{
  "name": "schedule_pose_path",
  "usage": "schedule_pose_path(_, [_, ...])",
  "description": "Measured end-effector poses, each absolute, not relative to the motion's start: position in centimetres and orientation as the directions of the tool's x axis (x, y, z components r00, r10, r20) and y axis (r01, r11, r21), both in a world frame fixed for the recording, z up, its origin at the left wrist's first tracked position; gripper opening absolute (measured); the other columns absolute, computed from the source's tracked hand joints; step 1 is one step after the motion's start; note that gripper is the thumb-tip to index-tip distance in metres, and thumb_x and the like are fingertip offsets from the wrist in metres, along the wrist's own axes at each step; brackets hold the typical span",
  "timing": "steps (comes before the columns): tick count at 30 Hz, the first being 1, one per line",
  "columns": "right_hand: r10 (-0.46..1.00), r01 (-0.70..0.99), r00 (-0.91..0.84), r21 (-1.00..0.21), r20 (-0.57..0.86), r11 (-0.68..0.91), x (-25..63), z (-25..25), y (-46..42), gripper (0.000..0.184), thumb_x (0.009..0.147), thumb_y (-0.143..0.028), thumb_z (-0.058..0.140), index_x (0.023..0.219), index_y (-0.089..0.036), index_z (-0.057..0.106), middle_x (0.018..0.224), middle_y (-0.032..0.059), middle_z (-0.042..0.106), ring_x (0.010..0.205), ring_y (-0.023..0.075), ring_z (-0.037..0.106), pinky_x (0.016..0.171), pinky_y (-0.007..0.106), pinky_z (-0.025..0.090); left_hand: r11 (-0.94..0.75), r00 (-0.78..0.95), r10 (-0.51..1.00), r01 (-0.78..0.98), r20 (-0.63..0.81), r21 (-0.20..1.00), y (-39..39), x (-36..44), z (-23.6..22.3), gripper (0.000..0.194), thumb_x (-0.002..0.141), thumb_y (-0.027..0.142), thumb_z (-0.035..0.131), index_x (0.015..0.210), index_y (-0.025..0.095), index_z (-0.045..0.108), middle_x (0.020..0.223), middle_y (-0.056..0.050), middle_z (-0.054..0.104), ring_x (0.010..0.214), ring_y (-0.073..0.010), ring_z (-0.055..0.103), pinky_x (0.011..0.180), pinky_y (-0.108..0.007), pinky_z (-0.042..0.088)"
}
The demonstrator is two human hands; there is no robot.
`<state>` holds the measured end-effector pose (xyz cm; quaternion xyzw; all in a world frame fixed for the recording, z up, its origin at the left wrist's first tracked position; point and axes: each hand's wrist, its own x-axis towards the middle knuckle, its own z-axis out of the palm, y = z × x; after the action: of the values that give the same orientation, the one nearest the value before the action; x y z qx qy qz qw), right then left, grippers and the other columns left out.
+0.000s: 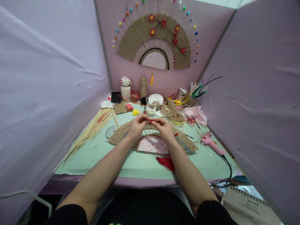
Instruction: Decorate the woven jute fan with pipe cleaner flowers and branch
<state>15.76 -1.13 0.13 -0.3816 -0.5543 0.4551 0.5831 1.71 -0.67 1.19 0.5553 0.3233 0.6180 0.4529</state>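
Above a woven twine fan (120, 132), my left hand (138, 125) and my right hand (164, 127) meet fingertip to fingertip. Both pinch a small red piece (150, 121), perhaps soft clay; its exact shape is partly covered by my fingers. The fan lies flat, with a white dotted half-circle panel (152, 145) at its base and bluish patches on its woven band. Another bit of red shows on the fan beside my right wrist. A red tassel (166, 162) rests below the panel, partly behind my right forearm.
Thin wooden sticks (93, 126) spread along the left. A pink glue gun (212, 144) with a black cord lies at the right, near red scissors (191, 120). Behind my hands stand a clear cup (151, 107), a twine heap (172, 111) and a white bottle (125, 89).
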Motion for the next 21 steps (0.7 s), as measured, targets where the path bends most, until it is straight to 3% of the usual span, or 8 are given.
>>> schedule_pose_path(6, [0.933,0.014,-0.012,-0.933,0.359,0.359,15.67,0.59,-1.47,0.016,0.071,-0.032,0.068,0.079,-0.019,0.063,0.076,0.0001,0.064,0.068,0.0132,0.056,0.067,0.027,0.045,-0.273,0.045,0.956,-0.227,0.29,0.935,-0.62,1.88,1.18,0.014,0.065,0.022,0.07,0.074,0.015,0.062,0.073,0.0,0.063,0.072,-0.0124,0.057,0.073,-0.026,0.045])
schedule_pose_path(12, [0.902,0.14,-0.029,-0.892,0.43,0.429,15.9,0.28,-1.27,0.015,0.074,-0.032,0.065,0.081,-0.019,0.063,0.076,-0.0002,0.063,0.07,0.0136,0.056,0.069,0.027,0.045,-0.094,0.135,0.979,-0.376,0.155,0.922,-0.45,1.8,1.03,0.024,0.06,0.024,0.076,0.074,0.013,0.06,0.071,0.0,0.063,0.068,-0.0118,0.059,0.073,-0.029,0.048])
schedule_pose_path(21, [0.769,0.394,-0.077,-0.689,0.634,0.608,16.44,0.59,-1.49,0.018,0.079,-0.03,0.062,0.094,-0.021,0.064,0.087,0.0029,0.065,0.084,0.018,0.057,0.078,0.032,0.044,-0.007,0.187,0.977,-0.472,0.107,0.882,-0.15,1.57,0.75,0.031,0.056,0.024,0.08,0.076,0.013,0.059,0.073,-0.001,0.064,0.071,-0.012,0.061,0.075,-0.029,0.048])
